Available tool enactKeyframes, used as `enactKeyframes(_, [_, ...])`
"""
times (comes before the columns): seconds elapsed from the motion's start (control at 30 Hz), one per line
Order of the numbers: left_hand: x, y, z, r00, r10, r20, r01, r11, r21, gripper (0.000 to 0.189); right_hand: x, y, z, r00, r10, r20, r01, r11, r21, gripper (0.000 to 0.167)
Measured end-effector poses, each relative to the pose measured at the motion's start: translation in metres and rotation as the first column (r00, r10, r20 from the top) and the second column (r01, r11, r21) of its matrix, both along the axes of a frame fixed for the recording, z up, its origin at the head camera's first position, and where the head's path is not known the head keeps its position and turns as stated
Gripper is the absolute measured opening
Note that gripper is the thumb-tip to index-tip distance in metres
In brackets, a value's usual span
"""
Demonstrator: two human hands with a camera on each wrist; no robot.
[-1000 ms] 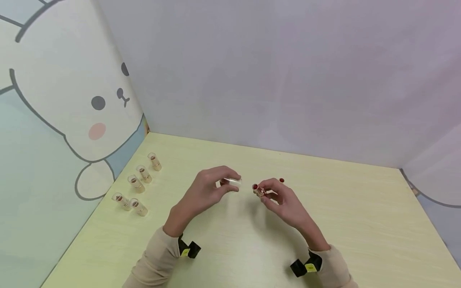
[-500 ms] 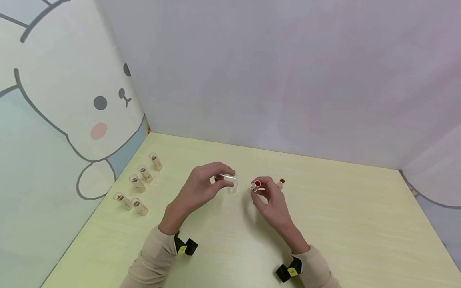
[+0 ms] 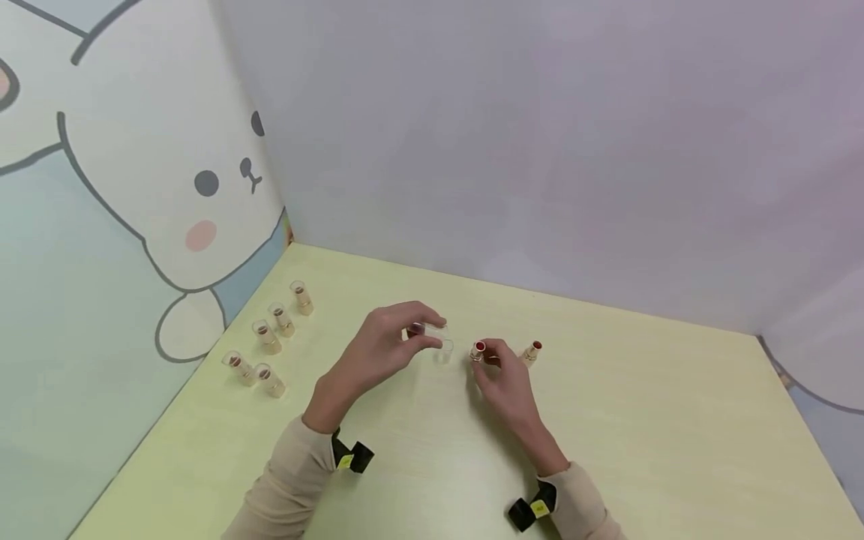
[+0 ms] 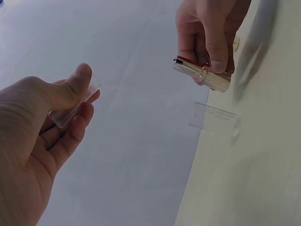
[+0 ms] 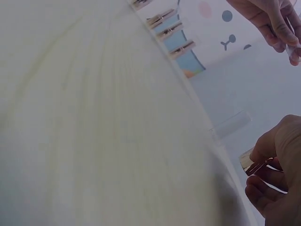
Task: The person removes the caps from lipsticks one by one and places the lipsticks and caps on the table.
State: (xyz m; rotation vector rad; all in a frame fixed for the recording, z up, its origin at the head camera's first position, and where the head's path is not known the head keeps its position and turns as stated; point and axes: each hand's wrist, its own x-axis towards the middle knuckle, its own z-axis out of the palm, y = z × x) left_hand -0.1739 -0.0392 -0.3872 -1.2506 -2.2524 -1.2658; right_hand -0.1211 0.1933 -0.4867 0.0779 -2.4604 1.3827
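Note:
In the head view my left hand (image 3: 378,349) pinches a clear cap (image 3: 435,330) between thumb and fingers, held sideways above the table. The same clear cap (image 4: 77,106) shows in the left wrist view. My right hand (image 3: 509,386) grips an uncapped gold lipstick (image 3: 478,352) with a dark red tip, nearly upright, a little right of the left fingertips. A second clear cap (image 3: 443,352) stands on the table between the hands, also seen in the left wrist view as a clear cap (image 4: 216,117). Just behind the right hand stands another uncapped lipstick (image 3: 532,352).
Several gold lipsticks (image 3: 266,337) under clear caps stand upright along the left side of the pale wooden table (image 3: 675,420). A cartoon-printed cloth (image 3: 148,187) hangs at the left, and a plain light cloth (image 3: 506,150) closes off the back.
My right hand has moved left and tipped its lipstick more upright, uncovering the lipstick standing behind it. The left hand has shifted slightly, so the standing clear cap now shows. The head view has turned slightly.

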Motion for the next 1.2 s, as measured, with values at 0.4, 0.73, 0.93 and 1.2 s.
enactKeyframes(0.4, [-0.002,0.001,-0.002,1.000,0.002,-0.007,-0.003,0.999,-0.040,0.023,-0.002,0.005,-0.005,0.991,-0.077,0.108,0.067,0.994,0.088,0.030])
enactKeyframes(0.73, [-0.003,0.000,-0.004,1.000,0.014,0.012,-0.013,0.998,-0.057,0.022,-0.004,0.007,-0.006,0.987,-0.065,0.146,0.051,0.994,0.098,0.036])
enactKeyframes(0.93, [-0.002,-0.001,-0.006,1.000,0.024,0.020,-0.023,0.997,-0.077,0.022,0.002,0.001,0.002,0.993,-0.061,0.103,0.044,0.985,0.164,0.044])
enactKeyframes(1.2, [-0.003,0.001,-0.007,1.000,0.004,0.028,-0.001,0.997,-0.074,0.023,0.017,-0.011,0.020,0.964,-0.158,-0.213,0.216,0.934,0.285,0.052])
